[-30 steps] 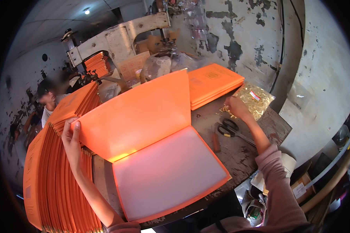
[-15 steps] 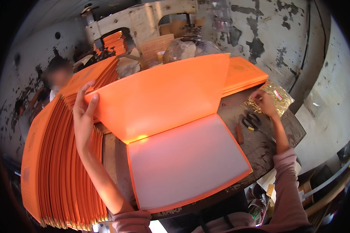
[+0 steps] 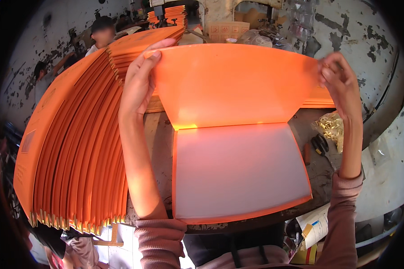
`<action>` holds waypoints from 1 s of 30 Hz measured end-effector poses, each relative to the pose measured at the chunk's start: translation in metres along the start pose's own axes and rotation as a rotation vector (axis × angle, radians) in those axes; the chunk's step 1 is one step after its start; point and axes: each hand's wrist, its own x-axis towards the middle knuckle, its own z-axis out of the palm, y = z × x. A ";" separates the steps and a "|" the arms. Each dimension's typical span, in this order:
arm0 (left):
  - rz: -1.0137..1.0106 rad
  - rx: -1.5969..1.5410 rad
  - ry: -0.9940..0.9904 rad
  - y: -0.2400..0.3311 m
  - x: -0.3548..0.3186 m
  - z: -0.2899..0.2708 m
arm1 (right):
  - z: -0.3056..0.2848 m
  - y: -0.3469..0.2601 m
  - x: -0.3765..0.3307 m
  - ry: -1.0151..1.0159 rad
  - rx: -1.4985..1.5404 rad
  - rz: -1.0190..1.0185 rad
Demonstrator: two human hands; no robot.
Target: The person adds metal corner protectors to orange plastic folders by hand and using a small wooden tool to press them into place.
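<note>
Your stiff orange folder with a pale grey inside (image 3: 241, 172) lies open in front of you on the dark, worn wooden surface (image 3: 160, 150), its lower half flat and its cover tipped up. Your left hand (image 3: 139, 85) pinches the cover's top left corner between thumb and fingers, likely so it won't flop down. Your right hand (image 3: 342, 83) is at the top right corner with its fingers curled in; I can't tell if they grip the corner or something tiny. The clear plastic bag of little gold metal bits (image 3: 332, 126) and the black-handled scissors (image 3: 319, 143) are near your right arm, maybe for easy reach. The tall fan of orange folders with gold corners (image 3: 78, 152) stands at your left, perhaps to leave the middle free.
</note>
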 end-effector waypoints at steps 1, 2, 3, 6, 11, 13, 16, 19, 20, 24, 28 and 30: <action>-0.005 0.000 0.003 -0.004 0.002 0.001 | 0.020 -0.013 0.007 -0.036 -0.028 -0.023; 0.016 -0.019 -0.003 -0.004 0.003 0.003 | 0.034 -0.026 0.015 -0.136 -0.031 -0.080; 0.034 -0.035 -0.007 -0.004 0.004 0.004 | 0.047 -0.034 0.024 -0.236 -0.031 -0.135; 0.019 -0.036 0.021 -0.002 0.000 0.000 | 0.108 -0.047 0.050 -0.367 0.087 -0.210; -0.012 -0.100 -0.010 -0.005 0.003 -0.002 | 0.186 -0.068 0.087 -0.501 0.025 -0.260; -0.024 -0.094 0.010 -0.008 0.004 -0.007 | 0.207 -0.062 0.097 -0.513 -0.105 -0.373; 0.007 -0.147 0.019 -0.009 0.005 -0.009 | 0.223 -0.059 0.102 -0.480 -0.065 -0.487; 0.001 -0.169 0.023 -0.010 0.006 -0.010 | 0.225 -0.058 0.106 -0.489 -0.149 -0.477; -0.002 -0.170 0.014 -0.012 0.007 -0.011 | 0.225 -0.056 0.108 -0.499 -0.138 -0.505; 0.004 -0.176 0.003 -0.013 0.005 -0.013 | 0.215 -0.056 0.107 -0.525 -0.196 -0.560; 0.103 -0.243 0.051 -0.012 0.006 -0.013 | 0.217 -0.052 0.114 -0.590 -0.184 -0.507; 0.227 -0.135 0.166 -0.014 0.007 -0.015 | 0.218 -0.049 0.115 -0.611 -0.236 -0.518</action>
